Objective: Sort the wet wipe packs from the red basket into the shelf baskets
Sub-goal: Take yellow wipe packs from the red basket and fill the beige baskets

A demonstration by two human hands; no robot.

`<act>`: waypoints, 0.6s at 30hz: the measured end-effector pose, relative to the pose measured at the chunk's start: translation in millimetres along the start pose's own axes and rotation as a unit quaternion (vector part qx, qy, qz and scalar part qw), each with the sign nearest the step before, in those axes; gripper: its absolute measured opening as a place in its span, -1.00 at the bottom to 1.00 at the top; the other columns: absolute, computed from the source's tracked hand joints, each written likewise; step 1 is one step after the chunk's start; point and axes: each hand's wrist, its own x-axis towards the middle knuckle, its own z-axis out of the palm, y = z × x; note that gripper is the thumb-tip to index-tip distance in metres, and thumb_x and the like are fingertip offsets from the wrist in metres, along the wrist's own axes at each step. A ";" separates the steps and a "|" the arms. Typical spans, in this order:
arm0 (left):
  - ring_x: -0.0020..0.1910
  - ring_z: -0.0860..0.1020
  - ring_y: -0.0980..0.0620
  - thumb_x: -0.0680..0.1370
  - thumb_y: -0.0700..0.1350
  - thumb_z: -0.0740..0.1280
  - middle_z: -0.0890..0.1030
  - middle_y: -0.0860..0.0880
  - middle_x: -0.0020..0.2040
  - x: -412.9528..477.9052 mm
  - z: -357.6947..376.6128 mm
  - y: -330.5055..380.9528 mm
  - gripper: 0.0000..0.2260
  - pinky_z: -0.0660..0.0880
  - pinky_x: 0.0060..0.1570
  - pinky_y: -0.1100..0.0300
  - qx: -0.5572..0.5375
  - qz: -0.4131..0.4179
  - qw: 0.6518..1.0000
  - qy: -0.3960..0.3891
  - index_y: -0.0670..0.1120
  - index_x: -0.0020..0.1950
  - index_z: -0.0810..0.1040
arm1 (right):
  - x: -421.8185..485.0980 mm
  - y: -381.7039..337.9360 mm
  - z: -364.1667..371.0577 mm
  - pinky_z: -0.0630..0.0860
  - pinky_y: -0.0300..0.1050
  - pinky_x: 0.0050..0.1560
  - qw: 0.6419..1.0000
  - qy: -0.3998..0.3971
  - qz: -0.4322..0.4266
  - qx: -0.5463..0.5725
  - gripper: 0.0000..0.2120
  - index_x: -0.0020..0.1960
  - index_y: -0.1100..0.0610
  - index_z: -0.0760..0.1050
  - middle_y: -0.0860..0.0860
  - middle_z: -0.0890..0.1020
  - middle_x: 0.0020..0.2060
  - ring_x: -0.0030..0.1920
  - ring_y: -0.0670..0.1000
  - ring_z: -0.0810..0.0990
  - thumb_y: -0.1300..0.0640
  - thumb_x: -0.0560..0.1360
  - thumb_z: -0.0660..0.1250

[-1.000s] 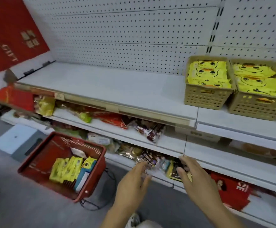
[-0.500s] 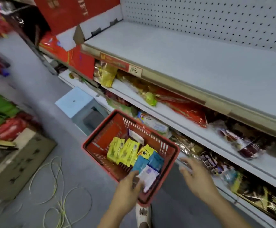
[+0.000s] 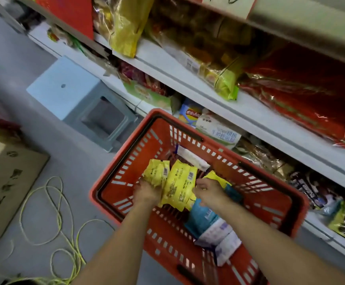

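Crowding red basket (image 3: 105, 183): stool (image 3: 79, 99), cord (image 3: 58, 223).

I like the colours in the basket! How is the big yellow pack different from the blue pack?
The yellow pack lies between both hands; the blue pack lies nearer the person, under the right arm. The yellow pack shows nearly whole, while the blue pack is partly covered by the yellow one and the right hand. The left hand grips another yellow pack. Both packs are soft, with barcodes, in the red basket.

Both forearms bare, no sleeves, watch or gloves showing. Left hand (image 3: 146, 192) bare; right hand (image 3: 208, 191) bare, entering from 6 o'clock.
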 end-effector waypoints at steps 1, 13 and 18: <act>0.44 0.28 -0.25 0.54 0.09 0.29 0.27 -0.26 0.47 9.9 4.8 -2.2 -0.28 0.29 0.40 -0.04 -0.004 -0.008 1.000 -0.010 -0.22 0.54 0.06 | 12.8 -2.0 5.6 0.51 0.06 0.21 0.999 0.001 0.026 0.028 -0.49 0.45 0.20 0.27 0.11 0.42 0.35 0.25 0.13 0.49 0.17 0.55 0.32; 0.17 0.57 -0.15 0.50 0.21 0.36 0.62 -0.17 0.19 32.4 11.1 1.1 -0.44 0.49 0.20 0.06 0.027 0.026 0.999 -0.030 -0.23 0.27 0.51 | 107.5 9.1 50.2 0.34 -0.13 -0.39 0.976 0.137 0.114 0.124 -0.59 0.14 0.19 0.32 0.13 0.46 -0.13 -0.37 0.03 0.40 0.20 0.38 0.42; -0.02 0.56 -0.11 0.61 0.02 0.29 0.59 -0.12 -0.09 1.2 4.4 7.1 -0.73 0.47 0.02 0.10 0.009 0.079 0.997 -0.006 -0.17 -0.11 0.50 | 88.4 7.4 37.0 0.25 -0.07 -0.29 0.986 0.127 0.059 0.091 -0.54 -0.45 0.15 0.19 0.07 0.26 -0.52 -0.48 0.02 0.23 0.21 0.41 0.46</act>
